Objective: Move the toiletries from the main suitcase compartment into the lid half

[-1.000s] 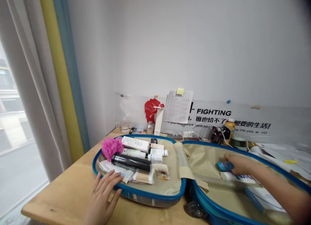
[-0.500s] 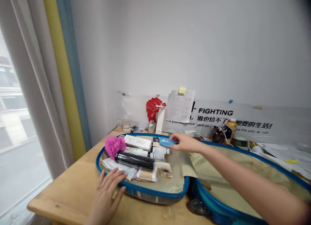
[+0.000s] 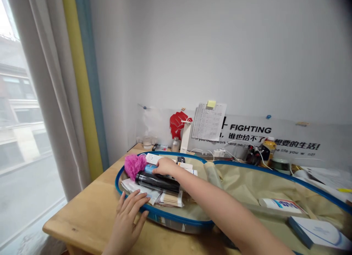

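An opened suitcase with a blue rim (image 3: 189, 223) lies on the wooden table. My right hand (image 3: 166, 167) reaches into its left half, fingers closed on a small blue bottle-like item (image 3: 150, 168), between a pink bath puff (image 3: 134, 165) and a black tube (image 3: 156, 181). The item's exact kind is unclear, partly hidden by my fingers. My left hand (image 3: 130, 214) rests with fingers apart on the near rim, close to a pale flat packet (image 3: 140, 190) and a pack of cotton swabs (image 3: 171, 199). A white box (image 3: 153, 158) lies behind the blue item.
In the right half lie a toothpaste tube (image 3: 283, 204) and a blue and white box (image 3: 316, 233). Along the wall stand a glass jar (image 3: 175, 144), a white upright stand (image 3: 185, 137), cables, a power strip (image 3: 219, 152) and a yellow bottle (image 3: 268, 150). A curtain (image 3: 52, 90) hangs at left.
My right hand has carried the blue item leftward and down, from above the suitcase's back edge to beside the bath puff. My left hand stays on the rim. The view has shifted slightly.
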Tool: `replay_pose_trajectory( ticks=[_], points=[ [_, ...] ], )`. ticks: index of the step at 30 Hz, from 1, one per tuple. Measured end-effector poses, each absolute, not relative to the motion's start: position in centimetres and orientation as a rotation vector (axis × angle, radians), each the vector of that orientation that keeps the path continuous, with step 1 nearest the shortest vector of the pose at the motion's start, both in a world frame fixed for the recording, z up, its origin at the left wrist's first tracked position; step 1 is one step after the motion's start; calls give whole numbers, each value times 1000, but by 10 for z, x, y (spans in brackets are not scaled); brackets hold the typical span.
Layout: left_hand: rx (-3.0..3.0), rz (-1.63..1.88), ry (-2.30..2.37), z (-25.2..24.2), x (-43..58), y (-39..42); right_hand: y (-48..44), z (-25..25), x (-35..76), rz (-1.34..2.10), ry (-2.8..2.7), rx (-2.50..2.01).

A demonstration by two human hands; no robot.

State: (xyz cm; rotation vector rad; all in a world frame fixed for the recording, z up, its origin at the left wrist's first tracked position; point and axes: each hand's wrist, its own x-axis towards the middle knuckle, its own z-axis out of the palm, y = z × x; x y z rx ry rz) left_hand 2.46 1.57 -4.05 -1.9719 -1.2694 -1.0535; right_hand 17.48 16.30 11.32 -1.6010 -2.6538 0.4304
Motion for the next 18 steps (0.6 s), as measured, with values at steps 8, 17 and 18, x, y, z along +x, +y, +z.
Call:
replay_pose_trajectory(
  ticks=[8, 17, 18],
  points=[
    [-1978, -1052, -1262, -39, 24, 16, 158, 121, 198, 494, -2602, -1403],
    [-1970, -1073, -1223, -35, 24, 16, 163, 159, 422, 424, -2566, -1805],
    [-1967, -1071, -1220, -35, 24, 16, 160, 152, 452, 384, -2553, -1961]
  ],
)
